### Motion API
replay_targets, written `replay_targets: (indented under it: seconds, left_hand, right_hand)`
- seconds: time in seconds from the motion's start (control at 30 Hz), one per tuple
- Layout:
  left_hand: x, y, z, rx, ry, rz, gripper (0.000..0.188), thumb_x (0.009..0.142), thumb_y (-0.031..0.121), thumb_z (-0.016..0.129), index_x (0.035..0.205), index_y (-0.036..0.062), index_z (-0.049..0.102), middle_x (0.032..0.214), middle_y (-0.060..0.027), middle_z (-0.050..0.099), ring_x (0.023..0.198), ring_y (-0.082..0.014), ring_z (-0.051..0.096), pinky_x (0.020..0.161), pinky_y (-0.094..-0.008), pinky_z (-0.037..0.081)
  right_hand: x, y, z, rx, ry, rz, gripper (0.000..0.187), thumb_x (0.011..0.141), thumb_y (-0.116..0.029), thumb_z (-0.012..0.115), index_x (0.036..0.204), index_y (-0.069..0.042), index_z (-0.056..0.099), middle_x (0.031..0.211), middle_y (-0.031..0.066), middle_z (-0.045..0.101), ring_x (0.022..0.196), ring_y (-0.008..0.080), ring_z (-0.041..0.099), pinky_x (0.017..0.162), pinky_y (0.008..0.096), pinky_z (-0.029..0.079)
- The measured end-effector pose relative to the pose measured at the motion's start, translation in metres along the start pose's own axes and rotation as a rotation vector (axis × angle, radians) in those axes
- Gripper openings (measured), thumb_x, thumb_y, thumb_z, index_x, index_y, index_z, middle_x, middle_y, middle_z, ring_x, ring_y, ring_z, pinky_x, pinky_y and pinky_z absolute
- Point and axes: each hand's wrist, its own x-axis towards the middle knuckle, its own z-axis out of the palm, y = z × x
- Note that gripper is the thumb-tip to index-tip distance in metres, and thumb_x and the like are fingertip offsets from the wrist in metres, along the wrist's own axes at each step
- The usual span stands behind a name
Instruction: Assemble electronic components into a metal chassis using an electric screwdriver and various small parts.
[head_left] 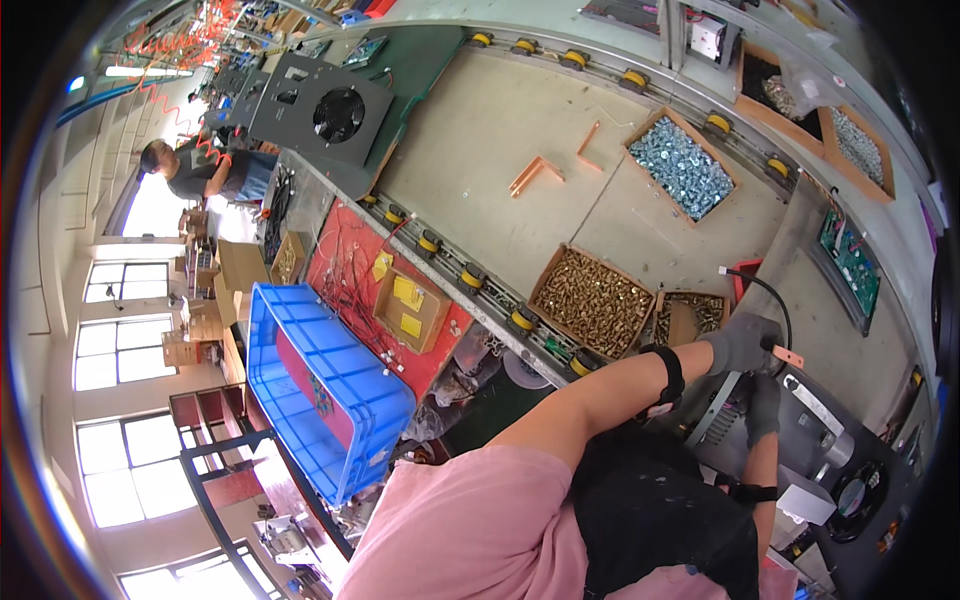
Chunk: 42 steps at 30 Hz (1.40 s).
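Nearest the camera, a soft pink shirt and a matt black apron with pale flecks. Left hand, in a grey knitted glove, curled with fingers close together by a flat, drilled copper bar, at the edge of a dark metal unit; cannot tell whether gripping it. Right hand, also gloved, low against the same unit, just below the bar; grip hidden, cannot tell.

On the smooth grey bench, a shallow card tray heaped with brass-coloured fasteners; touching or just beside it, a smaller tray with similar pieces and a card scrap. Farther up, another tray brimming with silvery-blue bolts, near bent copper brackets.

Left of the bench, a ribbed blue plastic crate with a flat dark-red board inside; beside it, on a red surface, an open carton with yellow slips.
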Motion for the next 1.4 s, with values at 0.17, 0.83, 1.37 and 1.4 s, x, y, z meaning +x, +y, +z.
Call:
replay_targets:
  seconds: [0.17,0.83,1.37,1.4]
  left_hand:
    - [0.005,0.009,0.009,-0.146,-0.027,0.135,0.038,0.065,0.021,0.067,0.098,0.0020,0.060,0.087,-0.0157,0.063,0.081,-0.0247,0.062,0.073,-0.0338,0.048]
    - [0.016,-0.002,0.006,-0.317,-0.165,0.006,0.022,0.084,0.015,0.060,0.100,0.0008,0.055,0.081,-0.0013,0.057,0.061,-0.0059,0.050,0.052,-0.0181,0.039]
    - [0.017,-0.011,-0.001,-0.388,-0.168,-0.071,0.028,0.085,0.016,0.060,0.108,0.0025,0.052,0.093,-0.0092,0.060,0.075,-0.0149,0.055,0.064,-0.0247,0.044]
    - [0.018,-0.013,-0.004,-0.380,-0.172,-0.072,0.028,0.085,0.016,0.060,0.108,0.0025,0.052,0.093,-0.0092,0.060,0.075,-0.0149,0.055,0.064,-0.0247,0.044]
  right_hand:
    - [-0.011,-0.008,0.011,-0.026,0.276,-0.145,0.029,0.083,-0.023,0.062,0.102,-0.002,0.059,0.090,0.0060,0.061,0.073,0.0125,0.058,0.062,0.0238,0.048]
    - [-0.056,-0.071,0.030,-0.259,0.268,0.156,0.051,0.082,-0.046,0.051,0.100,0.000,0.064,0.101,0.0176,0.063,0.097,0.0350,0.058,0.089,0.0427,0.042]
    - [-0.038,-0.053,0.028,-0.145,0.064,0.099,0.037,0.078,-0.030,0.058,0.104,-0.005,0.065,0.109,0.0122,0.062,0.097,0.0301,0.060,0.080,0.0411,0.047]
    - [-0.047,-0.058,0.028,-0.137,0.063,0.096,0.037,0.078,-0.030,0.058,0.104,-0.005,0.065,0.109,0.0122,0.062,0.097,0.0301,0.060,0.080,0.0411,0.047]
